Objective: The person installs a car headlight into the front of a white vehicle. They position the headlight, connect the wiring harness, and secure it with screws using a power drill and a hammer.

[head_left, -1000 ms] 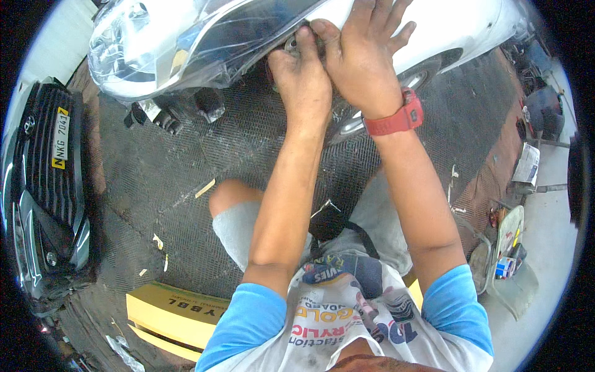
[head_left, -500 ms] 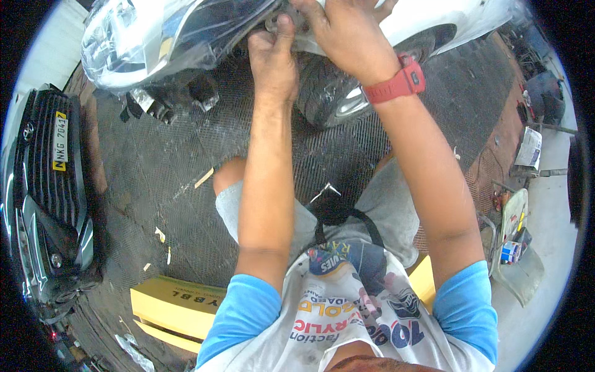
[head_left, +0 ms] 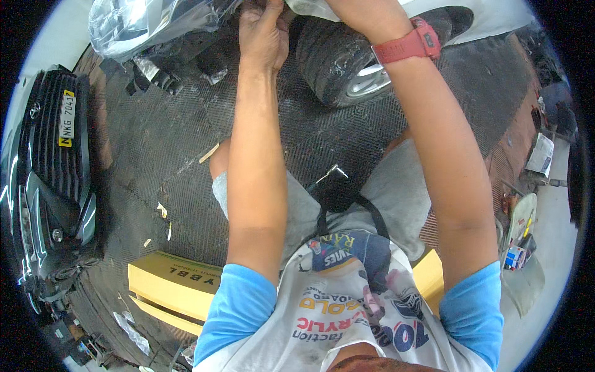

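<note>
My left hand [head_left: 263, 37] is raised to the lower edge of a white car's front end, beside the front wheel [head_left: 328, 62]. Its fingers are curled and the thumb points up; whatever is in the grip is hidden. My right hand [head_left: 365, 13], a red watch [head_left: 409, 44] on its wrist, reaches to the white fender [head_left: 313, 7] above the tyre. The upper frame edge cuts off its fingers. Clear plastic film covers the headlight area [head_left: 133, 25] left of my hands. Under the bumper hang dark brackets [head_left: 152, 73].
A metal-tipped tool [head_left: 327, 176] sticks out of a black pouch [head_left: 334, 193] at my lap. Yellow box-like seat parts [head_left: 164, 279] show behind me. Another car's dark grille [head_left: 49, 142] stands at left. Masking scraps [head_left: 162, 209] lie on the ribbed mat. A chair [head_left: 524, 285] holds items at right.
Both hands sit higher in the picture, and the right fingers have gone out of frame. The car also appears higher, with more of the wheel showing.
</note>
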The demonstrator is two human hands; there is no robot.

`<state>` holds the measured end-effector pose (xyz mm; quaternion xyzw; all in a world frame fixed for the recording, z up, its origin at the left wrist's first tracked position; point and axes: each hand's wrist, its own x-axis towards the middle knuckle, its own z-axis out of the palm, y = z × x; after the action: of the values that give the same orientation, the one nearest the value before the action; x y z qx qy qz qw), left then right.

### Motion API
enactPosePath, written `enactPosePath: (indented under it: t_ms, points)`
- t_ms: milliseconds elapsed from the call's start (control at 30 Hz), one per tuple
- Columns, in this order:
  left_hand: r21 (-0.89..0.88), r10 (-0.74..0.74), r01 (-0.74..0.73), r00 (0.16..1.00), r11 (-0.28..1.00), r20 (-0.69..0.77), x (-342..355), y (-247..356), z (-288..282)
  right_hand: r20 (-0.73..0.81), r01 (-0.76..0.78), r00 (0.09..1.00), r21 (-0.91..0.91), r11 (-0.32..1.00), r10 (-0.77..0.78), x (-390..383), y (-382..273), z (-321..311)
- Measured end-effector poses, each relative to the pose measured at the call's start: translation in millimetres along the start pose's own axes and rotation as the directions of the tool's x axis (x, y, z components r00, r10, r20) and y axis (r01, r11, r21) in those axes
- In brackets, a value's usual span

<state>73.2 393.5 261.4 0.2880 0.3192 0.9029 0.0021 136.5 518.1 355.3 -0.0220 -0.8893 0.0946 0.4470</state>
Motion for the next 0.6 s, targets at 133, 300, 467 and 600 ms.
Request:
enactPosePath:
  t_ms: [133,300,467,600]
  points:
    - [-0.005,-0.062,0.062,0.998,0.998,0.016,1,0,-14,-0.03,0.017,0.999,-0.035,0.999,-0.018,1,3,6]
    - [-0.255,-0.09,0.132,0.981,0.958,0.17,13,-10,-24,-0.025,0.012,1.0,-0.003,1.0,-0.012,-2,-7,10]
    - [-0.071,0.043,-0.04,0.998,0.997,0.044,13,-14,-14,-0.057,0.022,0.998,-0.062,0.998,-0.025,-1,-2,12]
    - [0.016,0.022,-0.022,0.999,1.0,-0.036,7,-8,-3,-0.05,0.029,0.998,-0.08,0.996,-0.033,-2,-1,8]
